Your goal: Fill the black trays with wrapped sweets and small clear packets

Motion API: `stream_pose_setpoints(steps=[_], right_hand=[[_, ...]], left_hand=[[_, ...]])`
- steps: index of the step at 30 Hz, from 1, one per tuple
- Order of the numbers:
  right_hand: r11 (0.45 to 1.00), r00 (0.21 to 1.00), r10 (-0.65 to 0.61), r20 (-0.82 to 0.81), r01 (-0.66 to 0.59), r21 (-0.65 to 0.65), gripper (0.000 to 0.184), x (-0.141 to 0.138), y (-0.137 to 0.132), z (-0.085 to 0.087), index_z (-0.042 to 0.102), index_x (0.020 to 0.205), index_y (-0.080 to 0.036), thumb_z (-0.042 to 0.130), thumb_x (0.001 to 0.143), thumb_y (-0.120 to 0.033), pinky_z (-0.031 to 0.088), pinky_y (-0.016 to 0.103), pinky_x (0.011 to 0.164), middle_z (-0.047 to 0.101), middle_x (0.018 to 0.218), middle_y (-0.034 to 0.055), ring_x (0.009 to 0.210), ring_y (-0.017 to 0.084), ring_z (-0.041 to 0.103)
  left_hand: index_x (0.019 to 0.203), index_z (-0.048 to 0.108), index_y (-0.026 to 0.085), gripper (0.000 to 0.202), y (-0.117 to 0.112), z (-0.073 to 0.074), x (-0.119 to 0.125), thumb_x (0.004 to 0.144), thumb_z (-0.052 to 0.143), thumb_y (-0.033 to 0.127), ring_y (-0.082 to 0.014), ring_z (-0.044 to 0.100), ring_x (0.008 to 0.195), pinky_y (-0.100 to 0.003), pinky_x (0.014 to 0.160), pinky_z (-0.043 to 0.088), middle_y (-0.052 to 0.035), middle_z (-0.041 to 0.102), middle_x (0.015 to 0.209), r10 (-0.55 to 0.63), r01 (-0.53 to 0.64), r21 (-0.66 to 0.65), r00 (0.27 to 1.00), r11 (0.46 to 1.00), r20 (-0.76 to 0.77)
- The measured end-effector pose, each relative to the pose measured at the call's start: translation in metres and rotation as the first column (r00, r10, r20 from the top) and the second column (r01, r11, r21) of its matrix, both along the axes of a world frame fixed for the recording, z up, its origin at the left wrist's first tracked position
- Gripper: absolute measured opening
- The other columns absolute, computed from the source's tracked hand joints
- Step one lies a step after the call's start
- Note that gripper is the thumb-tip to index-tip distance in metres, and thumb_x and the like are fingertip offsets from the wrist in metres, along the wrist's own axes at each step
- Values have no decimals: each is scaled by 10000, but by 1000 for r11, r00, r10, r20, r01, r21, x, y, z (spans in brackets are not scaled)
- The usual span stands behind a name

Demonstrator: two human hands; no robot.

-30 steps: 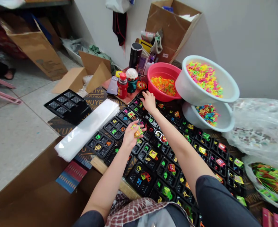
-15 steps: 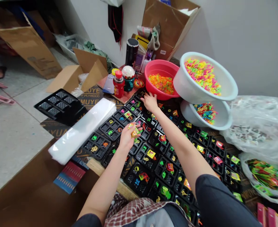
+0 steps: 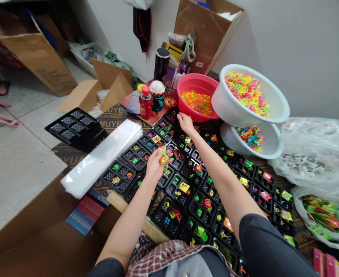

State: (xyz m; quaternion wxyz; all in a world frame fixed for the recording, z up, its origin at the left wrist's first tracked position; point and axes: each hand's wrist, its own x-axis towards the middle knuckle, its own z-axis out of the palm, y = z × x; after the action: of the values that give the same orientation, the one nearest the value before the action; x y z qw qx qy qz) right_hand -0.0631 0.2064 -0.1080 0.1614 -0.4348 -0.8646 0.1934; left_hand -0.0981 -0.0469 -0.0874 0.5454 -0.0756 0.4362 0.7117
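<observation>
My left hand [image 3: 154, 167] is palm-up above the trays, its fingers curled round several small shiny packets [image 3: 163, 158] in yellow, green and orange. Further off, my right hand [image 3: 186, 124] is over a tray at the back, close to the pink basin [image 3: 196, 79]. Its fingers are drawn together, and whatever may be between them is too small to make out. Rows of black compartment trays [image 3: 134, 156] cover the table beneath both hands. Small coloured plastic pieces lie in many compartments, and some trays also hold a packet [image 3: 184, 187].
Two pale basins [image 3: 222, 100] of coloured pieces are stacked at the right. Beyond them are plastic bags [image 3: 325, 134]. A stack of clear film sleeves [image 3: 100, 161] lies left, beside spare black trays [image 3: 71, 129]. A red-capped bottle [image 3: 145, 105] stands at the back.
My right hand has shifted slightly right, and its spread fingers have drawn together. My left hand stays nearly in place with the packets, which have turned a little.
</observation>
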Motion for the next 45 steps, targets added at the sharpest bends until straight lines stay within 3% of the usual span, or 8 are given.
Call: stream_pose_setpoints(steps=[5,10,20,30,35,39,42,45], right_hand=[[972,962,163,-220,-195,-134,452,19,-70,32,721,1051,-160,476,910,-514,453,339,889,700,1077,110,992,231,608],[762,887,287,-363,-441,-475,373,38,-138,54,742,836,-149,596,811,-492,465,255,616,714,728,40,667,174,637],[919,927,147,-344,-257,-300,230,-15,-171,30,692,977,-154,577,802,-250,460,267,707,650,657,-6,628,141,578],[946,965,256,-47,-261,-194,231,-33,-215,40,662,1020,-154,636,839,-296,425,287,746,667,827,61,804,193,592],[577,790,479,-384,-612,-540,313,1,-238,57,688,889,-154,656,788,-449,386,232,577,571,600,-26,569,110,494],[315,762,333,-556,-646,-696,449,13,-250,53,651,1015,-148,711,682,-444,401,229,536,551,579,-59,509,95,468],[344,754,291,-589,-657,-671,413,5,-250,44,635,1058,-162,683,696,-357,394,225,542,528,578,-74,512,92,458],[562,795,280,-538,-590,-580,299,-14,-251,34,643,1022,-172,615,734,-244,402,232,592,509,579,-75,546,99,473]], left_hand=[[832,584,155,271,1,1,-1,706,785,285,-197,715,757,-196,524,509,-42,683,744,75,-76,-20,996,997,-40],[774,568,148,217,2,13,1,701,761,215,-150,677,618,-172,472,463,-8,649,655,122,-125,-19,988,992,-95],[993,609,137,356,-80,39,-11,706,532,-58,-214,689,984,-414,945,526,-80,698,901,139,-145,48,983,988,120],[870,619,156,279,-134,24,2,652,793,158,-155,690,644,-136,374,359,-27,685,747,206,-213,-155,977,965,-58],[740,571,154,423,-131,21,0,500,888,301,-78,568,455,-130,350,271,28,617,603,238,-260,-127,957,957,-164],[679,535,162,501,-130,19,-2,456,892,433,-59,478,381,-130,337,201,66,504,464,223,-243,-98,957,965,-183],[693,542,160,536,-135,17,-5,420,901,451,-64,486,396,-128,344,203,57,517,470,237,-252,-74,956,965,-171],[708,544,159,517,-146,16,-9,436,908,405,-56,483,406,-120,347,195,57,521,481,299,-318,-93,938,944,-173]])
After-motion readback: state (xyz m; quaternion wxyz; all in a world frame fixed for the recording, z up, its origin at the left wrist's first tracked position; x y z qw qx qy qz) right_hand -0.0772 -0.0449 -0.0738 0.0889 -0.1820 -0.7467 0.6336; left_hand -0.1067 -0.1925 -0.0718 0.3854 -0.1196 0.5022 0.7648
